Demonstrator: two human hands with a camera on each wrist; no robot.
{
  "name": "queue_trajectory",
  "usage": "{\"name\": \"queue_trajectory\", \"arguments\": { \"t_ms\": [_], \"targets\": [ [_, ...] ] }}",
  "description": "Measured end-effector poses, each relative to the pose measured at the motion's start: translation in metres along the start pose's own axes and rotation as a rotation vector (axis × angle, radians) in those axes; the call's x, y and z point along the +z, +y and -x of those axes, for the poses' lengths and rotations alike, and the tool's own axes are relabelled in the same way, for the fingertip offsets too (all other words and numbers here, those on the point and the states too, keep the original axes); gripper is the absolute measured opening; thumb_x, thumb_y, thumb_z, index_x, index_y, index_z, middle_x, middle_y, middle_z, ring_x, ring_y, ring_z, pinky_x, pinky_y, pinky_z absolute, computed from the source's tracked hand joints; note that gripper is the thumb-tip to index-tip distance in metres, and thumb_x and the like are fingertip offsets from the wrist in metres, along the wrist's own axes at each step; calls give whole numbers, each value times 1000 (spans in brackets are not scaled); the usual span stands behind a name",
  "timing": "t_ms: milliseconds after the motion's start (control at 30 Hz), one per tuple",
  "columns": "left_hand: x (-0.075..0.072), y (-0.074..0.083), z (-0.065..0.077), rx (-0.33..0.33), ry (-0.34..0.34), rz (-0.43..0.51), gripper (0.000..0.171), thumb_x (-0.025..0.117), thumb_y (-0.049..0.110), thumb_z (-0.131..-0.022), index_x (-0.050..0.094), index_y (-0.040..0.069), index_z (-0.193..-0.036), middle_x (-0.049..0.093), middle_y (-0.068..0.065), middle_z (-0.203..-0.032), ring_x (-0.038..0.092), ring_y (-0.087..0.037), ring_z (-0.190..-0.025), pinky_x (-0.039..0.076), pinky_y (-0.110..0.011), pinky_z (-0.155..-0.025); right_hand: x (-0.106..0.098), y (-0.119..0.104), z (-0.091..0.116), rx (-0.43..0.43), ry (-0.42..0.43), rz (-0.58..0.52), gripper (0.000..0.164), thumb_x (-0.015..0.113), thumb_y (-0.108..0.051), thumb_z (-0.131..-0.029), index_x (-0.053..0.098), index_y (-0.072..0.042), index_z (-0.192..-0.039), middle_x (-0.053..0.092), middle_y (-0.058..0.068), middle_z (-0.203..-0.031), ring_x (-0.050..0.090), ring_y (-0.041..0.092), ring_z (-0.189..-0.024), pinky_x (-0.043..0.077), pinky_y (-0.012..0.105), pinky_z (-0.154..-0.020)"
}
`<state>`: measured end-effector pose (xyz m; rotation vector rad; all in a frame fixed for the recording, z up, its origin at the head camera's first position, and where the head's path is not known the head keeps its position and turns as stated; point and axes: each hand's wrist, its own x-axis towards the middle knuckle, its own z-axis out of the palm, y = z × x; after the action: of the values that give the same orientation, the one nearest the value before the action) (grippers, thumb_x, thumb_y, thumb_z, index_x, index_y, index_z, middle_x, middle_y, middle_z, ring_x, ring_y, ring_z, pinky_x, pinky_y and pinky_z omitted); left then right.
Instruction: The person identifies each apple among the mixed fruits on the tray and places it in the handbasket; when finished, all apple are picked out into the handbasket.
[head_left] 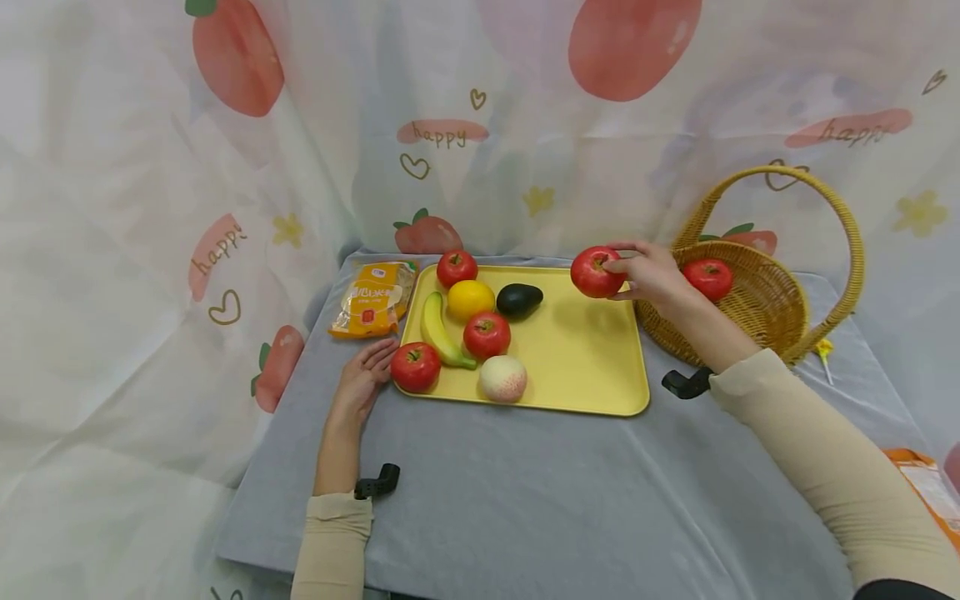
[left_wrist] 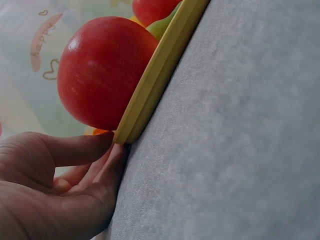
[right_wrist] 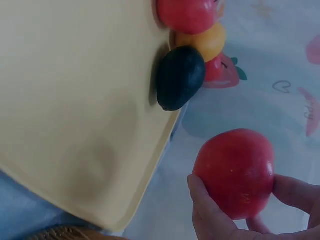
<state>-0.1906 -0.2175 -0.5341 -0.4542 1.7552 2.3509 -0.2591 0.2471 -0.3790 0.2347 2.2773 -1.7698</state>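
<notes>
My right hand [head_left: 648, 271] grips a red apple [head_left: 596, 272] above the right half of the yellow tray [head_left: 577, 367]; the right wrist view shows fingers on both sides of this apple [right_wrist: 235, 172]. At the tray's left front corner, my left hand [left_wrist: 65, 185] pinches the rim, thumb on top and fingers below. Right by that thumb sits another apple [left_wrist: 105, 72]. Also on the tray are a banana [head_left: 441, 329], a yellow lemon-like fruit [head_left: 470, 300], a dark avocado [head_left: 519, 301], a pale peach [head_left: 503, 379] and two more apples, one in the middle [head_left: 487, 335] and one at the back [head_left: 457, 268].
To the tray's right stands a wicker basket [head_left: 765, 292] with a tall handle, tilted toward me, with an apple [head_left: 708, 278] in it. An orange snack packet [head_left: 373, 300] lies at the tray's left. Beside the basket is a small yellow item [head_left: 823, 346] with a white stick.
</notes>
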Motion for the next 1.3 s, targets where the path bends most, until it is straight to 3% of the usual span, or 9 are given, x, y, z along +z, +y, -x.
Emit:
{"name": "queue_trajectory", "arguments": {
  "t_ms": [233, 400, 633, 867, 1067, 1200, 1300],
  "targets": [
    [0, 0, 0, 4, 4, -9, 72, 43, -26, -88, 49, 5, -153, 53, -13, -154, 55, -19, -137, 52, -19, -94, -18, -1, 13, 8, 16, 12, 65, 63, -26, -104, 36, -11, -162, 37, 20, -158, 49, 32, -129, 61, 41, -86],
    [1, 0, 2, 12, -2, -6, 71, 44, -26, -89, 49, 5, -153, 53, -14, -155, 54, -19, -138, 52, -19, -94, -35, 3, 18, 29, -2, -7, 65, 62, -27, -105, 35, -12, -162, 37, 14, -154, 50, 32, -130, 56, 47, -96],
    [2, 0, 3, 12, -17, 2, 72, 43, -27, -88, 48, 3, -153, 51, -15, -156, 52, -21, -140, 51, -19, -90, -52, 3, 28, 50, -6, 5, 64, 61, -26, -105, 34, -10, -161, 44, 5, -140, 52, 27, -121, 54, 48, -99],
    [1, 0, 3, 15, -23, 4, 73, 42, -28, -88, 47, 3, -154, 50, -15, -157, 53, -20, -138, 52, -19, -92, -73, 1, 33, 64, -56, 36, 66, 59, -27, -107, 29, -8, -163, 43, 5, -142, 58, 18, -113, 55, 45, -98],
    [0, -1, 3, 12, -28, -7, 73, 42, -27, -88, 46, 3, -154, 50, -15, -157, 52, -20, -139, 51, -18, -93, -95, 1, 33, 112, -121, -5, 62, 56, -21, -108, 29, -7, -162, 37, 2, -146, 45, 27, -127, 53, 50, -102],
    [0, -2, 3, 11, -14, -11, 73, 42, -27, -88, 47, 3, -154, 51, -14, -156, 52, -21, -139, 51, -18, -93, -109, 6, 30, 121, -149, 11, 57, 55, -20, -108, 34, -8, -159, 31, 8, -152, 37, 34, -134, 51, 55, -103],
    [1, -1, 3, 15, -12, -12, 74, 42, -27, -87, 47, 4, -154, 51, -14, -156, 53, -20, -138, 51, -18, -94, -120, 10, 27, 131, -142, 52, 51, 54, -20, -108, 39, -10, -156, 29, 12, -154, 40, 33, -131, 52, 55, -101]
  ]
}}
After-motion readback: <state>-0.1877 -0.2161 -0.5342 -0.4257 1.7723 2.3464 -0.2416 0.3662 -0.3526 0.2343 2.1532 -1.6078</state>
